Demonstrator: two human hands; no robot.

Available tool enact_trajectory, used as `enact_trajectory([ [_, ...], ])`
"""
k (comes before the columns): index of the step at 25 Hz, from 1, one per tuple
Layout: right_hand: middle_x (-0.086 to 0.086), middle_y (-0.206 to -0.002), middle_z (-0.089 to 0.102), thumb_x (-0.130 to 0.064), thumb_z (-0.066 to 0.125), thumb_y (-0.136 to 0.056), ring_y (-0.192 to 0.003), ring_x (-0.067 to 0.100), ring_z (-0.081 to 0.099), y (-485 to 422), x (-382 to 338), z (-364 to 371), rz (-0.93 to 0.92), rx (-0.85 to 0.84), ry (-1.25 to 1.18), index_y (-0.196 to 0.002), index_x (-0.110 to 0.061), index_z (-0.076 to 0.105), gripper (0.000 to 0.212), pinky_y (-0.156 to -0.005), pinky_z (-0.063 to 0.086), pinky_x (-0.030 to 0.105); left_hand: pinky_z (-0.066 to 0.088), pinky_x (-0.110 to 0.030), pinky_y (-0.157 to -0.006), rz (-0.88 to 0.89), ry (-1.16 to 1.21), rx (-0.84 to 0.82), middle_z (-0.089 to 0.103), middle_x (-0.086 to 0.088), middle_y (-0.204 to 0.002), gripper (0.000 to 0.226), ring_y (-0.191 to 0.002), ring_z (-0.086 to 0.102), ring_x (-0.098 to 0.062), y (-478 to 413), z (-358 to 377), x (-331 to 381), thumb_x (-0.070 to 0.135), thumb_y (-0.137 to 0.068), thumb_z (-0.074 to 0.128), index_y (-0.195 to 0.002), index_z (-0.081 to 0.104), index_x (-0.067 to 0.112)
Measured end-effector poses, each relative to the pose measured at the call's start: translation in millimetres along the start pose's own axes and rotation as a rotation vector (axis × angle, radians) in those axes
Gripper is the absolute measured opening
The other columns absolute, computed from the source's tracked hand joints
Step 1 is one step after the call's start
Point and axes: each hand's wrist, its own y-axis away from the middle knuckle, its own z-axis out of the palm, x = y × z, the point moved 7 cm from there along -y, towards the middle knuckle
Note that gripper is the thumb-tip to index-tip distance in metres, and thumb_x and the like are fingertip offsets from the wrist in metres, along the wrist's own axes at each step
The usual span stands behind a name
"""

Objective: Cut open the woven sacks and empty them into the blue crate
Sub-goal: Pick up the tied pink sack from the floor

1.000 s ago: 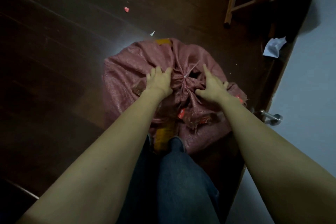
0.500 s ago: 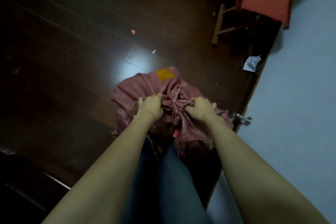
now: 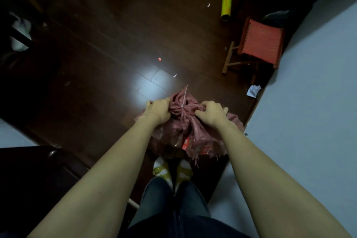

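Open floor spreads ahead and to my left: dark wooden boards, with a bright patch of reflected light just beyond the sack. On my right a pale wall runs close. Its foot meets the boards just beside the sack, so that side is tight. At my lower left a dark piece of furniture closes off the corner; it is too dim to tell what it is.

Ahead on the right, near the wall, stands a low stool with a red woven seat and pale wooden legs. Beyond it a yellow roll lies on the floor. A crumpled white paper sits between stool and sack, by the wall. A red scrap and a white scrap lie in the open stretch ahead.

The sack is right in front of my feet. Its pinkish-red woven cloth is gathered into a neck and bound by a thin pale tie, whose loose end points away from me. My left grip clenches a bunch of cloth to the left of the knot, and my right grip clenches a bunch to its right, fingers curled into the folds. The near edge is frayed, with threads hanging and red printed patches showing. I cannot tell whether the sack rests on the floor.
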Motion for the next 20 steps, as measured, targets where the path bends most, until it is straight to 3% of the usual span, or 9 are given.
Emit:
enact_trajectory([
  [7,0.002,-0.094,0.056,-0.031,0.062,-0.084,-0.113,0.028,0.049,17.4,-54.8,-62.1,-0.114,0.099,0.018,-0.099,-0.019,0.061,0.019,-0.1,0.024,0.04,0.027,-0.037,-0.098,0.0,0.113,0.138,0.061,-0.011,-0.119,0.04,-0.119,0.048,-0.032,24.7,-66.8,-13.9,0.018,-0.086,0.053,-0.126,0.048,0.018],
  [16,0.009,-0.113,0.065,-0.036,0.063,-0.082,-0.113,0.032,0.053,30.1,-137.1,-123.4,-0.274,0.361,0.189,-0.112,-0.016,0.062,0.036,-0.101,0.028,0.041,0.035,-0.038,-0.094,0.059,0.306,0.498,0.065,-0.013,-0.11,0.026,-0.111,0.054,-0.034,50.2,-148.1,-41.4,0.014,-0.081,0.057,-0.107,0.058,0.015],
  [20,0.011,-0.115,0.064,-0.036,0.063,-0.083,-0.112,0.033,0.054,21.9,-158.5,-134.6,-0.28,0.413,0.265,-0.113,-0.015,0.062,0.037,-0.098,0.031,0.04,0.034,-0.042,-0.097,0.057,0.303,0.534,0.065,-0.012,-0.111,0.024,-0.112,0.053,-0.033,36.7,-171.7,-52.4,0.012,-0.083,0.055,-0.107,0.057,0.014],
])
